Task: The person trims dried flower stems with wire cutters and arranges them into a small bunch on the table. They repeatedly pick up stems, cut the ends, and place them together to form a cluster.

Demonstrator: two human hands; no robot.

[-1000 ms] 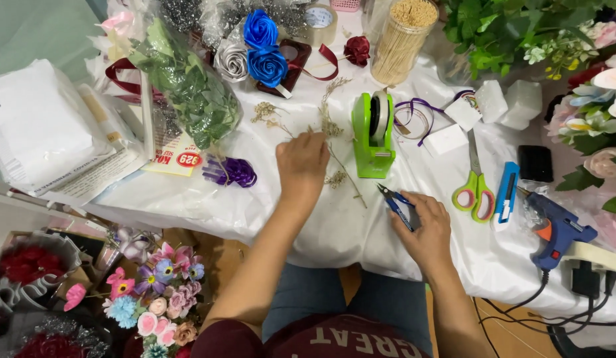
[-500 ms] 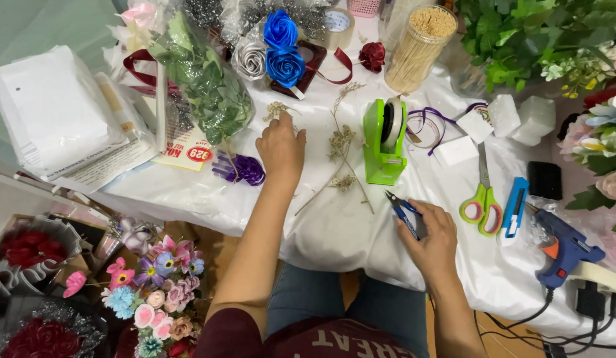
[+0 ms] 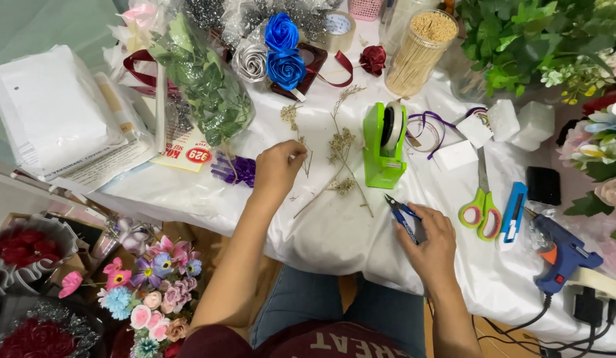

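My left hand (image 3: 276, 169) rests on the white cloth, its fingers pinched on a thin dried flower sprig (image 3: 301, 151). More dried sprigs (image 3: 341, 149) lie just to its right, beside a green tape dispenser (image 3: 382, 144). My right hand (image 3: 427, 246) grips small blue-handled pliers (image 3: 399, 213), their tips pointing up and left, near the table's front edge.
Green-handled scissors (image 3: 479, 207), a blue cutter (image 3: 513, 213) and a blue glue gun (image 3: 561, 253) lie at right. Blue and silver fabric roses (image 3: 281, 53), a jar of sticks (image 3: 421, 46), wrapped greenery (image 3: 205, 93) and purple ribbon (image 3: 234, 169) sit behind. Flower bouquets (image 3: 149, 285) stand below left.
My left hand has moved left and forward from the sprigs near the dispenser and now pinches a single sprig. My right hand with the pliers has stayed in place.
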